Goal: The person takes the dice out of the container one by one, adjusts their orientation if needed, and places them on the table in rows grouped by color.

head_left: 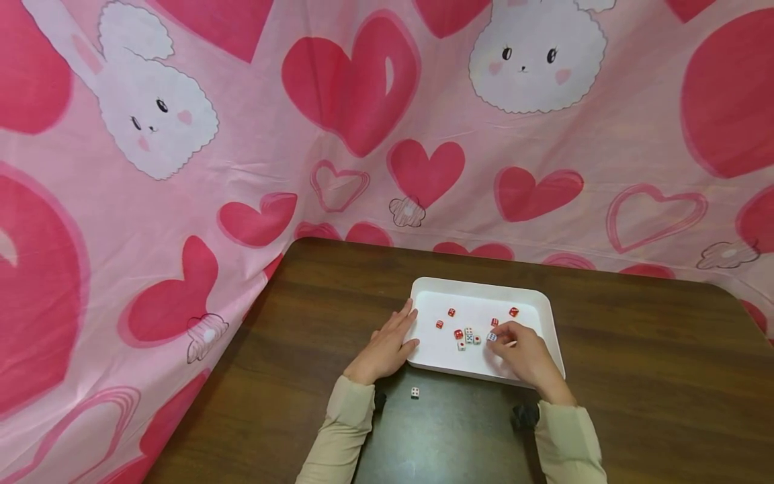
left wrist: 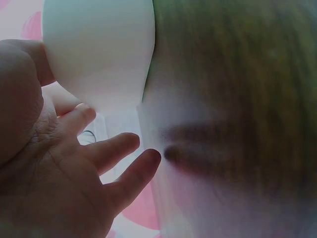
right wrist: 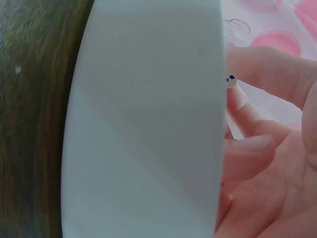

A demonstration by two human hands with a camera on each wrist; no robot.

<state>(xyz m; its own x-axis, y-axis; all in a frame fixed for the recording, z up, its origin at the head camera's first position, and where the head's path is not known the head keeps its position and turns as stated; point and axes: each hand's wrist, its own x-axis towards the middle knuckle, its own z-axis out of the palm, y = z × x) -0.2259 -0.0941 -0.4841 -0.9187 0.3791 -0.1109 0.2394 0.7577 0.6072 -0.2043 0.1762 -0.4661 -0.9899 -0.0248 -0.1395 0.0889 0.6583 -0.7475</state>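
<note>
A white tray lies on the table with several small dice in it. Between the thumb and fingertips of my right hand is a white die with blue pips, pinched over the right half of the tray; in the right wrist view the tray wall hides part of that hand. My left hand rests at the tray's left rim, fingers extended and holding nothing. White dice cluster near the tray's middle, one die with a red pip at the front. Red dice, among them one red die, lie scattered around them.
On the dark wooden table, a single white die sits in front of the tray, near the left sleeve. A pink cloth with hearts and rabbits hangs behind and left of the table.
</note>
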